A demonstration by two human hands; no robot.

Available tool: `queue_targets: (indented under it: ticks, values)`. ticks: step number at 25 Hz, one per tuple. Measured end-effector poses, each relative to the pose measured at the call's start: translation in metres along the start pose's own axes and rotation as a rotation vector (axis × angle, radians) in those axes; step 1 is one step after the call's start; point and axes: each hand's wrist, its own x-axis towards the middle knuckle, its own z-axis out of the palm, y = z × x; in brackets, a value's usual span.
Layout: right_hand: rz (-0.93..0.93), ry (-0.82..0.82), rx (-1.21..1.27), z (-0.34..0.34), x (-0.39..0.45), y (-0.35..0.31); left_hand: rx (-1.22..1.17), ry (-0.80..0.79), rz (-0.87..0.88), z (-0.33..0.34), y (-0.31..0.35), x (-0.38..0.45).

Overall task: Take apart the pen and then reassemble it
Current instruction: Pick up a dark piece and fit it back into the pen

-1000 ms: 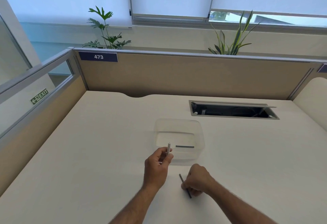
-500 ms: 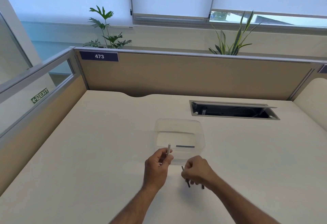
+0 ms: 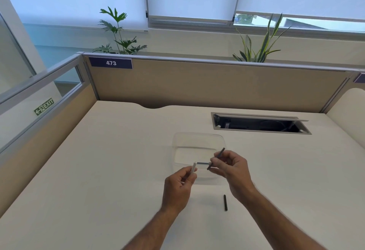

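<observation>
My left hand [image 3: 180, 185] pinches a white pen barrel [image 3: 193, 168] that points up and away. Just to its right, my right hand [image 3: 230, 167] is raised above the desk and grips a thin dark pen part [image 3: 216, 157], tilted up to the right. Behind both hands stands a clear plastic container [image 3: 197, 141]; a dark piece [image 3: 202, 163] lies flat inside it, partly hidden by my right fingers. A short black pen piece [image 3: 225, 202] lies on the desk under my right wrist.
The cream desk [image 3: 98, 170] is walled by beige partitions at the back and left. An open cable hatch [image 3: 258, 124] is cut into the desk at the back right.
My right hand has lifted off the desk with the thin dark part and moved up toward the white barrel. The short black piece stayed on the desk.
</observation>
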Motion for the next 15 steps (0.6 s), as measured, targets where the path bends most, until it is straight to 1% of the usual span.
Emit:
queue_targets:
  ticks: [3,7,10,15]
  values:
    - [-0.119,0.032,0.027,0.006,-0.002,-0.007,0.029,-0.033,0.054,0.002,0.004,-0.001]
    - [-0.230,-0.001,-0.038,0.014,-0.004,-0.012,0.073,-0.085,0.110,0.005,0.010,-0.002]
    - [-0.258,-0.032,-0.103,0.016,-0.005,-0.012,0.091,-0.082,0.128,0.006,0.012,-0.003]
    - [-0.258,-0.046,-0.136,0.015,-0.005,-0.009,0.118,-0.069,0.150,0.007,0.010,-0.004]
